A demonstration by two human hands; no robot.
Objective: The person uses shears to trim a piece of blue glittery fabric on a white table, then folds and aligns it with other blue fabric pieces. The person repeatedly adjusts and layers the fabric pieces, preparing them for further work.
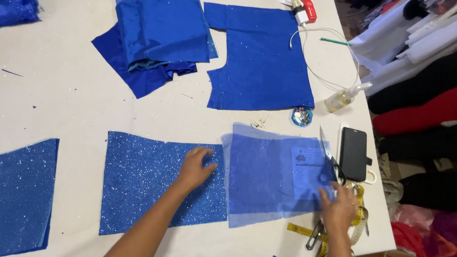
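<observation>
While a glittery blue fabric piece (11, 195) lies at the far left edge of the white table (74, 94), a second glitter-blue panel (147, 184) sits flat nearer the middle, and the left hand (196, 168) rests on its right end, open, palm down with fingers spread. Overlapping that end is a sheer blue mesh piece (268, 172) with a paper slip showing through it. Behind them lie a folded blue satin stack (158, 36) and a cut blue bodice piece (261, 57). On the mesh's right edge, the right hand (339, 207) presses down, fingers loosely curled, holding nothing. Just beside it are scissors (331, 157), a yellow measuring tape (356, 218) and a black phone (353, 153).
</observation>
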